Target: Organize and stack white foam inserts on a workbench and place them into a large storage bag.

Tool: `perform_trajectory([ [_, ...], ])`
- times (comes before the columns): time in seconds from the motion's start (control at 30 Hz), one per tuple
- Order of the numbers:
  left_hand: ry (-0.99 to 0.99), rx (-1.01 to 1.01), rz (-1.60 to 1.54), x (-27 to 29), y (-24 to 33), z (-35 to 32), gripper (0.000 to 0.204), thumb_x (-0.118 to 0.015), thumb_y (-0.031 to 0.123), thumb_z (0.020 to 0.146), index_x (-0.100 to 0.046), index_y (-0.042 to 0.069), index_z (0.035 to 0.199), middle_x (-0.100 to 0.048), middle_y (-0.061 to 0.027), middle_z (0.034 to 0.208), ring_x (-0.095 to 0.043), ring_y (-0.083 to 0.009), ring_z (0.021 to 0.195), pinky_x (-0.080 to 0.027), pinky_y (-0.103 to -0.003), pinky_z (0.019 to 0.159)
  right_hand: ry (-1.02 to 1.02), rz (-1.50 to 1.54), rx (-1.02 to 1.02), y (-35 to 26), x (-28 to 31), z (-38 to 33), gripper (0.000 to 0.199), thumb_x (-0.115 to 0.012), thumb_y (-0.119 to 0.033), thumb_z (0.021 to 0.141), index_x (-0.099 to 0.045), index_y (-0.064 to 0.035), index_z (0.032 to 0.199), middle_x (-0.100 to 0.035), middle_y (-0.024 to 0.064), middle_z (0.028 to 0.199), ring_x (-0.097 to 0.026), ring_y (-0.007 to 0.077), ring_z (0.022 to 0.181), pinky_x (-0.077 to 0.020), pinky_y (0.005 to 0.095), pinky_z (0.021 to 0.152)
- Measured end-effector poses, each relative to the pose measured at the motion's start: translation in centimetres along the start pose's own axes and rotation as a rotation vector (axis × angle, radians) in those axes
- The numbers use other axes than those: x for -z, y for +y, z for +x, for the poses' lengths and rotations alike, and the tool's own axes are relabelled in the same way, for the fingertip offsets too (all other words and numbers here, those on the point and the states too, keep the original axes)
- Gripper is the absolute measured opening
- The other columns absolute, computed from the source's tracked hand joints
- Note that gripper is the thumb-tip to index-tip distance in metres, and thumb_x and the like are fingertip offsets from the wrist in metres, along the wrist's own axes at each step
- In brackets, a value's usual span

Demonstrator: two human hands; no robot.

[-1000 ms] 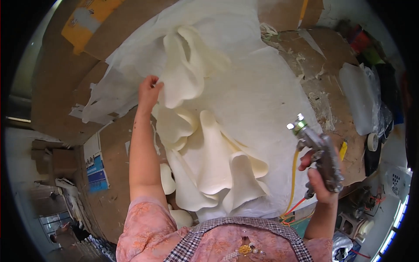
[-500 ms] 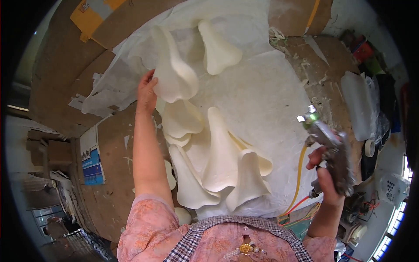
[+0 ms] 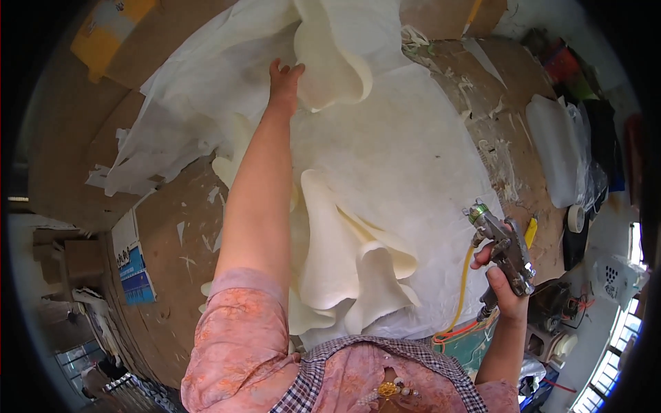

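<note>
My left hand (image 3: 284, 81) reaches far out and grips the edge of a cream foam sheet (image 3: 332, 62) that curls upward at the far side. More wavy cream foam pieces (image 3: 351, 261) lie close to my body on white fabric (image 3: 399, 158) spread over the table. My right hand (image 3: 501, 275) holds a metal spray gun (image 3: 506, 248) by its handle at the right edge of the fabric, nozzle pointing up and left. A yellow hose (image 3: 465, 289) runs down from the gun.
The brown worktable (image 3: 172, 241) is stained with white streaks. A white plastic canister (image 3: 554, 148) and a tape roll (image 3: 575, 219) sit at the right. A blue-and-white box (image 3: 134, 272) lies at the left. A yellow board (image 3: 103, 31) rests far left.
My left arm has stretched farther out, moving the gripped foam sheet away from me. The right hand with the spray gun stayed at the right, shifting slightly lower.
</note>
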State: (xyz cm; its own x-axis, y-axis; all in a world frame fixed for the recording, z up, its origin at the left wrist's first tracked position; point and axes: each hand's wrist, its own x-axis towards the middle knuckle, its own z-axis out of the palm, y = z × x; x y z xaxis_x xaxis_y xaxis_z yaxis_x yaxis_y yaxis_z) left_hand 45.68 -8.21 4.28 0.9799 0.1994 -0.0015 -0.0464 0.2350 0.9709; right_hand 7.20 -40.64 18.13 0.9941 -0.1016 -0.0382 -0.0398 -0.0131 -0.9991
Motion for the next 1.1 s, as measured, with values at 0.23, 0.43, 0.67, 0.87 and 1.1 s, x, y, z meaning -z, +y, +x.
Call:
perform_trajectory([
  [0.23,-0.286,-0.139,0.684,-5.3,-0.7,-3.4,0.087,-0.071,0.023,0.069,-0.022,0.006,0.138,-0.05,-0.02,0.122,-0.05,-0.0278,0.11,-0.043,-0.033,0.088,0.1,-0.203,-0.108,3.3,1.3,-0.6,0.054,-0.063,-0.012,0.078,-0.042,0.0025,0.126,-0.058,0.0059,0.088,-0.057,0.0126,0.08,-0.0475,0.0271,0.074],
  [0.43,-0.401,-0.171,0.488,-5.4,-5.0,-5.4,0.035,-0.062,0.014,0.074,-0.054,0.005,0.107,-0.06,-0.0191,0.099,-0.058,-0.032,0.093,-0.047,-0.035,0.078,0.233,-0.783,-0.186,6.1,0.8,-0.3,0.057,-0.063,-0.008,0.075,-0.043,-0.0074,0.129,-0.059,0.0123,0.086,-0.06,0.0214,0.078,-0.0471,0.0285,0.073],
  [0.67,-0.481,-0.343,0.827,-6.6,-3.5,-7.2,0.038,-0.064,0.019,0.073,-0.053,0.009,0.108,-0.056,-0.0164,0.11,-0.057,-0.0295,0.096,-0.046,-0.038,0.081,0.322,-1.088,-0.18,13.9,5.1,-0.9,0.072,-0.065,-0.009,0.072,-0.031,-0.0096,0.135,-0.055,0.0221,0.108,-0.056,0.0389,0.096,-0.0468,0.043,0.08],
  [0.87,-0.567,-0.463,1.315,-10.0,-3.6,-8.0,0.069,-0.071,0.026,0.065,-0.045,0.011,0.127,-0.043,-0.0178,0.131,-0.042,-0.032,0.12,-0.036,-0.038,0.101,0.316,-1.146,-0.202,13.9,3.9,0.1,0.076,-0.068,-0.012,0.068,-0.031,-0.01,0.135,-0.056,0.0184,0.104,-0.057,0.0362,0.092,-0.0475,0.042,0.077],
  [1.1,-0.54,-0.486,1.12,-7.8,-0.9,-6.5,0.069,-0.064,0.032,0.072,-0.039,0.007,0.131,-0.046,-0.0151,0.13,-0.047,-0.0273,0.117,-0.043,-0.043,0.093,0.101,-0.868,-0.019,11.9,3.9,7.0,0.059,-0.07,-0.029,0.073,-0.048,-0.0007,0.12,-0.058,0.0153,0.094,-0.059,0.0274,0.085,-0.0478,0.0344,0.071],
])
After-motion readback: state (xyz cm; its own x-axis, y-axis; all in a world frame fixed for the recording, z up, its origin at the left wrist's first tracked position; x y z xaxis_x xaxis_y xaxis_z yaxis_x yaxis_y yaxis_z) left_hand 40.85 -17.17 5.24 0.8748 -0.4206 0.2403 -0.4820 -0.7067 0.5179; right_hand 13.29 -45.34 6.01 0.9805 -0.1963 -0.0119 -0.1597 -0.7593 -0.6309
